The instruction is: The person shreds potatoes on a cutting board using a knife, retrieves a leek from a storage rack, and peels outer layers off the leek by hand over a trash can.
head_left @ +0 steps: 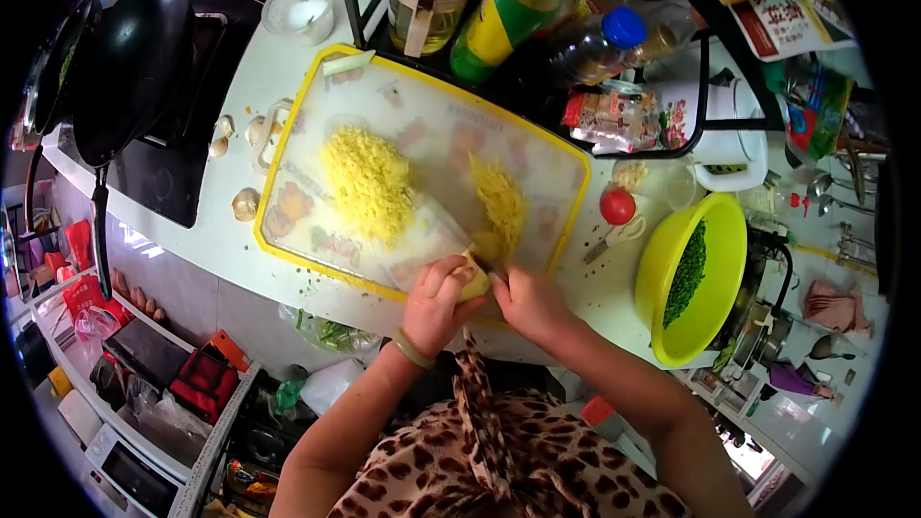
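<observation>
My left hand point(439, 299) is closed around a pale yellow peeled piece of potato point(474, 282) at the near edge of a yellow-rimmed cutting board point(432, 105). My right hand point(531, 299) is wrapped round a knife handle, mostly hidden by the fingers. The knife's blade point(443, 221) reaches up and left over the board, beside the potato. Right of the blade lies a small heap of yellow shreds point(499, 200). A larger pile of finely cut yellow pieces point(366, 184) sits on the board's left half. A pale green stalk point(348, 62) lies at its upper left corner.
A yellow-green bowl point(694, 278) with chopped greens stands right, near scissors point(615, 239) and a red round item point(618, 204). Behind the board is a black rack with an oil jug point(432, 0) and bottles. A wok point(139, 62) rests left; garlic point(246, 204) lies nearby.
</observation>
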The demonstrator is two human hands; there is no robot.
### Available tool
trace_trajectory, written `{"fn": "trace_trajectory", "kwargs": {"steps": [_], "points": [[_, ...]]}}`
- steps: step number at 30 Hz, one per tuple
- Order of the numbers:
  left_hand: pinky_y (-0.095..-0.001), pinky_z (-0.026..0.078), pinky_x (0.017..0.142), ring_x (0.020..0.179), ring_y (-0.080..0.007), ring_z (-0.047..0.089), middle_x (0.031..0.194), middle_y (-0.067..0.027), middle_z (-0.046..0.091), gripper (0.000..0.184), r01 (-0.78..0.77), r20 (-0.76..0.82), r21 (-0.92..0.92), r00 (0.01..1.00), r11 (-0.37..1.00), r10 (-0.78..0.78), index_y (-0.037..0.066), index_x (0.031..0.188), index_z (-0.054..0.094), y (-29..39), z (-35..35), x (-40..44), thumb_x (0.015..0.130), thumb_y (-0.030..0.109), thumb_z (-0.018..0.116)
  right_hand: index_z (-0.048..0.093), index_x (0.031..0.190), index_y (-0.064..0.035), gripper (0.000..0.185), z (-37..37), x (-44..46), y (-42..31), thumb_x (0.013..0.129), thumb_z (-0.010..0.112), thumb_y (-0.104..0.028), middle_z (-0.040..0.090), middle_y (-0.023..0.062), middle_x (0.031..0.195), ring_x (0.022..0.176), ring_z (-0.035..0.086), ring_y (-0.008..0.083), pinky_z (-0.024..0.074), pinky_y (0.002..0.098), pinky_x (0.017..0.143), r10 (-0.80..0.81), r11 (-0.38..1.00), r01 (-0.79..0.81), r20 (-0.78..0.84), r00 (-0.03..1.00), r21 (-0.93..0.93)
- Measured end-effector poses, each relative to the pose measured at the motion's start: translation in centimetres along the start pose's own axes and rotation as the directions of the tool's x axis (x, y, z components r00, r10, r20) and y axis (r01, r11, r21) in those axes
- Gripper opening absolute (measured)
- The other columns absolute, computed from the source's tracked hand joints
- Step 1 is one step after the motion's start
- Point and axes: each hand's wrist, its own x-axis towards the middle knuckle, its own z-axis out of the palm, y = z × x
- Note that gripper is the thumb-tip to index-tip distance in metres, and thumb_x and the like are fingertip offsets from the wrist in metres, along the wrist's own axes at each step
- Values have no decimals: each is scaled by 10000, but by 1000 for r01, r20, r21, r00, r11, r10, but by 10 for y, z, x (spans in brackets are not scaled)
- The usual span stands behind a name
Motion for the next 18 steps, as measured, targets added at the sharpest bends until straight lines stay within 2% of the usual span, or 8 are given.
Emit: {"fn": "trace_trajectory", "kwargs": {"steps": [2,5,8,10,11,13,18], "points": [[-402,459,850,1001,-341,530,1140,-141,550,498,-25,29,-23,999,999,26,43,1091,533,1,2,-6,657,99,771,543,850,-9,219,5,3,-2,890,539,-224,592,220,693,664,582,421,453,498,599,-24,1000,24,-32,999,15],[-402,458,853,1001,-342,533,1145,-152,548,509,-51,-25,-6,998,999,51,44,1097,531,1,1,-2,656,106,777,537,840,-7,224,-4,8,2,887,538,-226,596,214,717,672,581,413,450,497,607,-97,995,98,-83,992,9],[-405,458,868,1023,-353,534,1135,-172,534,536,-54,11,38,998,998,54,33,1102,522,4,-5,-3,641,76,793,532,828,-3,228,-24,-8,-6,886,538,-223,593,213,715,660,579,408,445,490,597,-95,993,99,-57,994,63],[-403,456,865,1020,-351,525,1148,-160,527,515,-65,-20,49,998,997,66,39,1100,527,0,-1,-2,661,119,785,541,843,20,249,-54,-25,-16,883,553,-225,588,207,692,653,579,399,445,458,597,16,993,-23,65,998,113],[-403,456,865,1020,-351,525,1148,-160,527,515,-71,-18,46,997,996,72,39,1100,527,0,-1,-2,661,119,785,541,843,20,249,-59,-32,-12,883,553,-225,588,207,692,653,579,399,445,458,597,19,993,-25,59,998,114],[-404,457,868,1027,-358,520,1147,-164,515,517,-74,-11,49,997,996,74,34,1101,525,1,-2,-2,664,121,787,543,839,19,260,-65,-43,-6,887,549,-236,581,187,682,643,573,384,440,458,603,2,1000,-3,92,996,2],[-401,462,863,1025,-358,520,1148,-170,512,515,-71,-14,53,997,996,72,32,1105,528,1,-3,-3,668,123,787,539,825,7,259,-74,-55,-5,893,538,-244,577,192,682,653,572,392,439,475,611,55,998,-48,199,978,-38]]}}
